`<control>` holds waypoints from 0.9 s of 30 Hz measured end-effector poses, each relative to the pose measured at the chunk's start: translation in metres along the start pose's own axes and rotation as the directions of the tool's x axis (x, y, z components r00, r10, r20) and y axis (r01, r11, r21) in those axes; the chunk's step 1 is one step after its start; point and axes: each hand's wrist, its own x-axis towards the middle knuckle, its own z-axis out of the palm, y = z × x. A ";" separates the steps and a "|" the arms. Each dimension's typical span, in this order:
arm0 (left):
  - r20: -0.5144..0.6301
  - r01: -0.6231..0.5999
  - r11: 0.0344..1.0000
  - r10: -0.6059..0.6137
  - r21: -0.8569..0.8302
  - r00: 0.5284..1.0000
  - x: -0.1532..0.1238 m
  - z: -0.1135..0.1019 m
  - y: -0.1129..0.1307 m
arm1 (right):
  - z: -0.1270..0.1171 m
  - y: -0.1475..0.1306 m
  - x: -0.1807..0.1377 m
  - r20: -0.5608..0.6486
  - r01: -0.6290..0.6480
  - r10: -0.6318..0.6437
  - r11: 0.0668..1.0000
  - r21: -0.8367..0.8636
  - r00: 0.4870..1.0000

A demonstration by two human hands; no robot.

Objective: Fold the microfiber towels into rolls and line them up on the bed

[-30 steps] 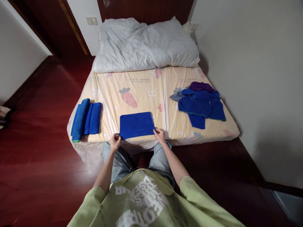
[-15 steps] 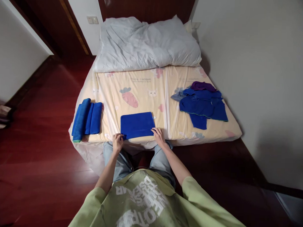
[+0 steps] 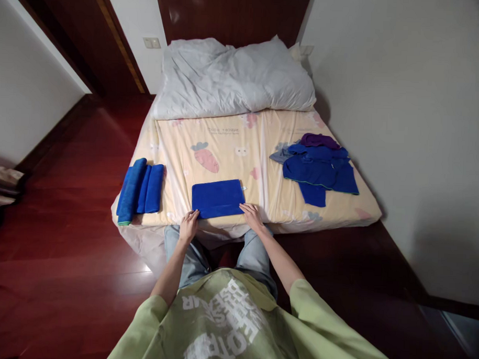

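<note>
A blue towel [image 3: 218, 197], folded into a flat rectangle, lies close to the bed's front edge. A small white tag sticks out at its right side. My left hand [image 3: 188, 226] is at the towel's near left corner, fingers closed on it. At the near right corner my right hand [image 3: 253, 216] has its fingertips pressed together on the edge. The towel's near edge lies flat between the two hands. Part of each hand's grip is too small to see clearly.
Several rolled blue towels [image 3: 153, 189] lie side by side on the bed's left, one across the others. A loose heap of blue cloths [image 3: 320, 169] with a purple cloth [image 3: 320, 141] lies right. A white quilt [image 3: 235, 82] is bunched by the headboard [image 3: 233, 14].
The view has tilted slightly. The towel's near left corner lies flatter, and my left hand has shifted a little to the right. My right hand stays at its corner.
</note>
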 end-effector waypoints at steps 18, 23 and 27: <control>-0.074 0.289 0.863 -0.349 -0.414 0.934 0.011 0.003 -0.021 | 0.019 0.007 0.002 0.072 -0.423 0.555 0.536 0.731 0.829; -0.046 0.354 0.840 -0.407 -0.411 0.912 0.012 0.001 -0.015 | 0.018 0.003 0.003 0.111 -0.433 0.593 0.435 0.789 0.798; -0.009 0.425 0.798 -0.474 -0.427 0.881 0.013 0.000 -0.012 | 0.017 -0.001 0.007 0.119 -0.478 0.639 0.426 0.768 0.760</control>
